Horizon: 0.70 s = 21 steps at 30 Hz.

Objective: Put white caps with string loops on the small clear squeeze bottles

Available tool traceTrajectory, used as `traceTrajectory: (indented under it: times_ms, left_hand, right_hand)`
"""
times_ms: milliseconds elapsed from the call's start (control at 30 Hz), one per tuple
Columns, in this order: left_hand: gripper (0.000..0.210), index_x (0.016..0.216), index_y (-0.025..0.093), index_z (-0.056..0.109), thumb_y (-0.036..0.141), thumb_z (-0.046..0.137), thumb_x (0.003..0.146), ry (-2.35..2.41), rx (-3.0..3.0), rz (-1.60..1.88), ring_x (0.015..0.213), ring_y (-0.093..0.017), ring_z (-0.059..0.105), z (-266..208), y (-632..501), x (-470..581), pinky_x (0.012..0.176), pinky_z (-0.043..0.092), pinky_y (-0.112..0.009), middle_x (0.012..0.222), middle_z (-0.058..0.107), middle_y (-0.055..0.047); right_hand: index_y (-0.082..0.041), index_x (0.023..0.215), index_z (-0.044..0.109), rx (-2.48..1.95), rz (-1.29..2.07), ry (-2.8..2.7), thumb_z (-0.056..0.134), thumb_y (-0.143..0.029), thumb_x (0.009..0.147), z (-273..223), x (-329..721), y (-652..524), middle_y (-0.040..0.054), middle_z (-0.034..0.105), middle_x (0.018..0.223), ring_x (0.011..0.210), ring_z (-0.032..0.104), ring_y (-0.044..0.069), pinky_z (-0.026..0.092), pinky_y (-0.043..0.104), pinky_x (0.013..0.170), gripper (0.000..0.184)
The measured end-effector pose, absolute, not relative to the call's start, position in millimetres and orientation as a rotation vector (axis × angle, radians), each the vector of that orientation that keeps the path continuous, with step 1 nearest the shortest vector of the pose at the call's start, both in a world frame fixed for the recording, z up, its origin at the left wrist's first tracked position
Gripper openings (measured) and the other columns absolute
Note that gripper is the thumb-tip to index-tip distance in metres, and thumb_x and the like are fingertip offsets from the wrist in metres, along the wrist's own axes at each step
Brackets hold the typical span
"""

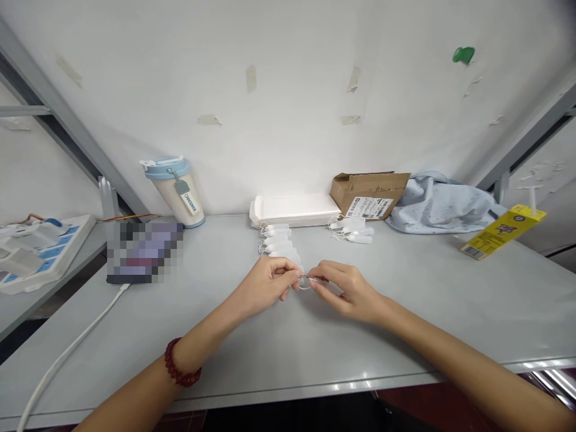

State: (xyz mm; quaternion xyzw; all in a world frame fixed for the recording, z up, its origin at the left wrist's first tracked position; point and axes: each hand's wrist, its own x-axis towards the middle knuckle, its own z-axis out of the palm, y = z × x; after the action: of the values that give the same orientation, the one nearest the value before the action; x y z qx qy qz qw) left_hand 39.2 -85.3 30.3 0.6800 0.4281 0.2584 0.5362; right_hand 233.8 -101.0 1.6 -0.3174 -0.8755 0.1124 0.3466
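My left hand [272, 282] and my right hand [346, 288] meet near the middle of the table, fingertips pinched a small gap apart. Between them runs a thin pale loop [305, 288], with both hands pinching it; what it is attached to is mostly hidden by the fingers. Just beyond my left hand lies a row of small white tag-like pieces [276, 237] with thin loops at their left ends. Farther right, a smaller group of similar white pieces [353, 230] rests in front of a cardboard box [369, 189].
A stack of white flat trays [297, 207] stands against the wall. Left are a tumbler [177, 195], a blurred phone [144, 255] with a white cable [74, 348], and a power strip [49, 258]. Right are a light blue cloth [443, 204] and a yellow drink carton [504, 231].
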Motion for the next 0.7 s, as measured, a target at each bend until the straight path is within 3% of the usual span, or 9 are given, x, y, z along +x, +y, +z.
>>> traceTrajectory:
  times_ms: [700]
  left_hand:
    - [0.019, 0.069, 0.015, 0.059, 0.03, 0.05, 0.077, 1.027, 1.638, 0.553, 0.048, -0.007, 0.045, 20.6, -85.1, 39.3, 0.047, 0.035, -0.02, 0.063, 0.057, 0.002]
  right_hand:
    - [-0.014, 0.092, 0.06, -0.783, 0.223, -2.396, 0.041, -0.021, 0.091, -2.1, 234.0, -100.2, 0.0048, 0.056, 0.069, 0.06, 0.05, 0.013, 0.041, 0.024, 0.054, 0.02]
